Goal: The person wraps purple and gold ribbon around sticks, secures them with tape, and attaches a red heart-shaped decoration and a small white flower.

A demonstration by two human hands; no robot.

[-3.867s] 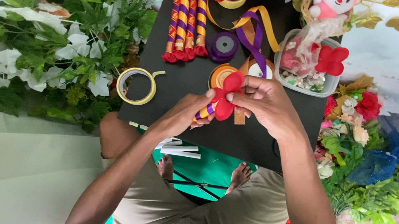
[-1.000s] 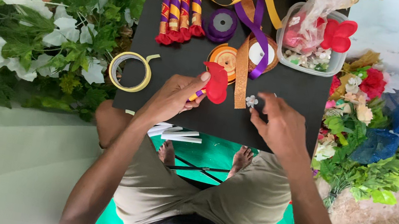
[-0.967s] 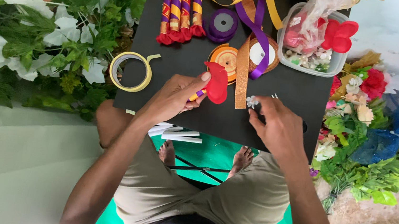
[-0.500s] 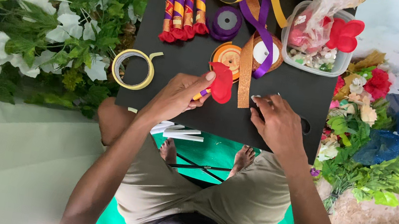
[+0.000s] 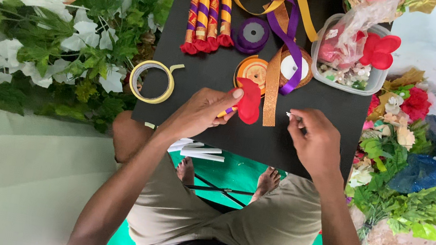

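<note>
Head view is showing the left hand pinching a red petal-shaped piece together with a small stick-like item, orange and purple at the fingers; the thumb is pressing the piece's near edge, seemingly to keep its face turned up and steady over the black board. Right hand is hovering just right of the petal, its fingertips closed on something tiny and pale, too small to identify. Between the hands, a glittery gold ribbon strip is lying flat, running from the ribbon spools at the far side. A roll of tape is sitting to the left, and a clear tub of trimmings is standing far right, all within easy reach.
</note>
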